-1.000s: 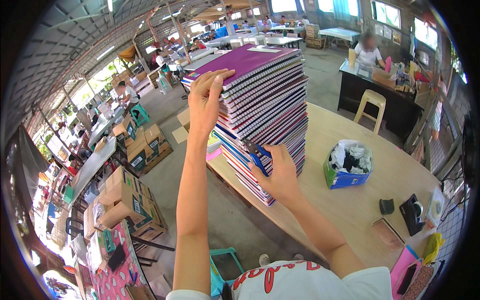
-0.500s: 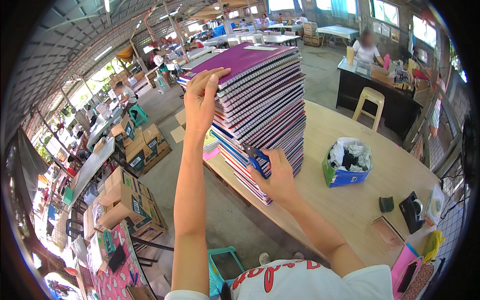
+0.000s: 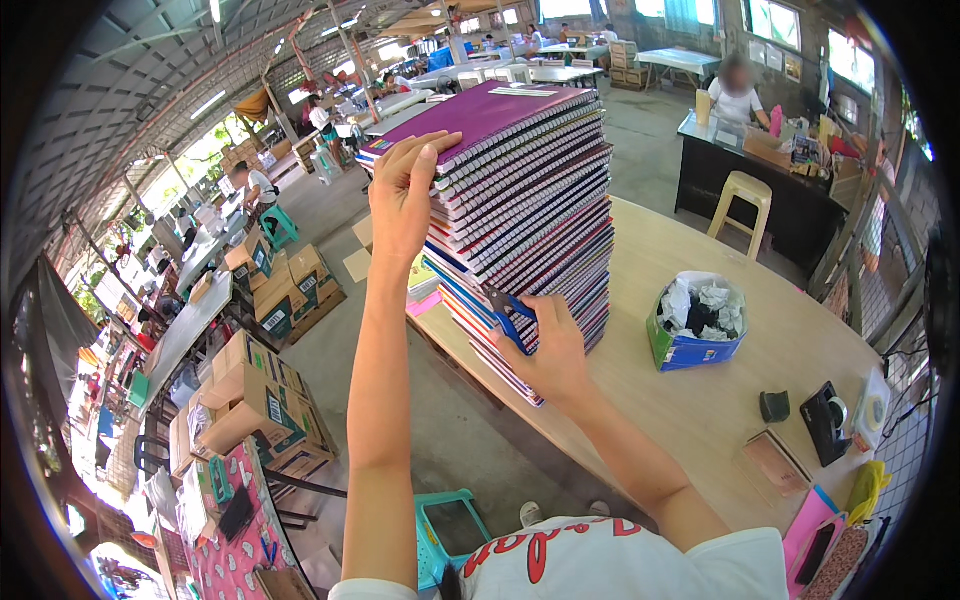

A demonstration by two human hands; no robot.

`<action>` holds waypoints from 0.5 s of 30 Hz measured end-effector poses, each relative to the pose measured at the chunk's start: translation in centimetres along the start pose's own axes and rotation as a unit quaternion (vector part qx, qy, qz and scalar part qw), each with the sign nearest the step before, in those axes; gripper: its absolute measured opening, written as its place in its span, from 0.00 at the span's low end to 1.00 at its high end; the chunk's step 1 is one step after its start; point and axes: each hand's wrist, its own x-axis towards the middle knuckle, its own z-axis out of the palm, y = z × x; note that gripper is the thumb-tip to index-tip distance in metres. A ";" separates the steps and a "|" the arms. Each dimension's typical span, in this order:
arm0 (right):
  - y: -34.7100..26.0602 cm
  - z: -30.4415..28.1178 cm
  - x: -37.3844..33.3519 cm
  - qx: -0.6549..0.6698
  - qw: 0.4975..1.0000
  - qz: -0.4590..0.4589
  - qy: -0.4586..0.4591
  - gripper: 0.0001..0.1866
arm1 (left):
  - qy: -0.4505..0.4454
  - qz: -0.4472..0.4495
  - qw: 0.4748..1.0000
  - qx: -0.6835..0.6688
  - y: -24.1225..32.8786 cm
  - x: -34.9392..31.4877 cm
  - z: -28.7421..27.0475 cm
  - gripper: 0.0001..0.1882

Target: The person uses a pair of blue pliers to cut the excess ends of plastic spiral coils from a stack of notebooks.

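Note:
A tall stack of spiral-bound notebooks (image 3: 530, 225) stands on the table, coils facing me, with a purple cover on top. My left hand (image 3: 403, 195) lies on the near left corner of that cover, its fingers stretched over the edge; it holds nothing. Lower down, my right hand (image 3: 555, 355) is closed round blue-handled pliers (image 3: 516, 322). Their dark jaws point up and left at the coil ends on the stack's left corner. Whether the jaws touch a wire is too small to tell.
On the pale wooden table (image 3: 640, 440) are a cut-down box of crumpled plastic (image 3: 697, 325), a tape dispenser (image 3: 824, 424) and a small open box (image 3: 777, 465). Cardboard cartons (image 3: 255, 400) and a teal stool (image 3: 450, 535) stand left. A person (image 3: 738, 100) sits at a dark desk beyond.
The view has shifted very slightly. Both hands, the pliers and the stack keep the same places relative to one another.

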 end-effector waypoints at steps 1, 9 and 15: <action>0.1 0.2 0.2 -0.003 1.000 0.008 0.000 0.25 | 0.002 -0.009 1.000 0.005 0.0 0.0 0.0 0.20; 0.7 -0.9 0.4 0.349 0.881 0.285 -0.145 0.20 | -0.001 0.005 1.000 -0.008 0.0 0.0 0.0 0.20; 0.6 -0.5 -0.7 0.021 0.999 0.023 -0.026 0.22 | -0.001 -0.002 1.000 -0.009 -0.2 0.1 0.1 0.20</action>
